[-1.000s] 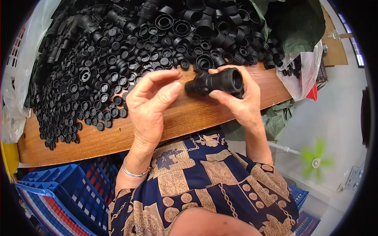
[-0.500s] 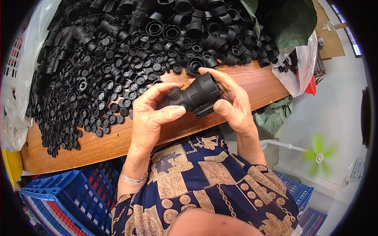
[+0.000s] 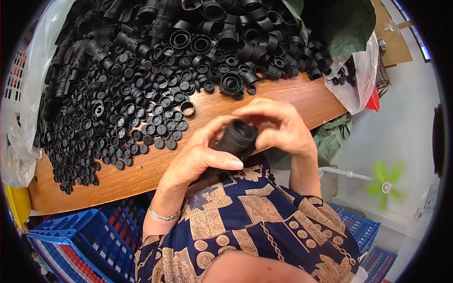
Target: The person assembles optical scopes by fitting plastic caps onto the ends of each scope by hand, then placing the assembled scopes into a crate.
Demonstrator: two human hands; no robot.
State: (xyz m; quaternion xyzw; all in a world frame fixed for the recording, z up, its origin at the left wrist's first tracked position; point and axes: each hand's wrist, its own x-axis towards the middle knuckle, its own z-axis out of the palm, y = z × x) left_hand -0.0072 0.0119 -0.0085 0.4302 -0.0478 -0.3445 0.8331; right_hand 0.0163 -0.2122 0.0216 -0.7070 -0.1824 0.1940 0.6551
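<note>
A black scope body (image 3: 237, 140), tubular with an open round end tilted up towards me, is held above the table's front edge. My left hand (image 3: 200, 155) is closed round its left side, with the thumb along the near side. Curled over the far and right side is my right hand (image 3: 285, 125), its thumb and fingers close against the scope; part of that contact is hidden and slightly blurred. Just beyond my hands, a black ring (image 3: 188, 109) and several small black caps (image 3: 160, 143) lie on the wooden table (image 3: 141, 172).
A large heap of black rings, caps and tubes (image 3: 127, 89) covers the table's far and left side. Plastic bags (image 3: 361, 89) and green sheeting (image 3: 351, 33) are at the right. Blue crates (image 3: 85, 236) stand below the table edge, and a green fan (image 3: 385, 186) is at right.
The scope has been turned from lying sideways to having an open end facing up, and is lower. My right hand has curled in over it, nearer my left hand.
</note>
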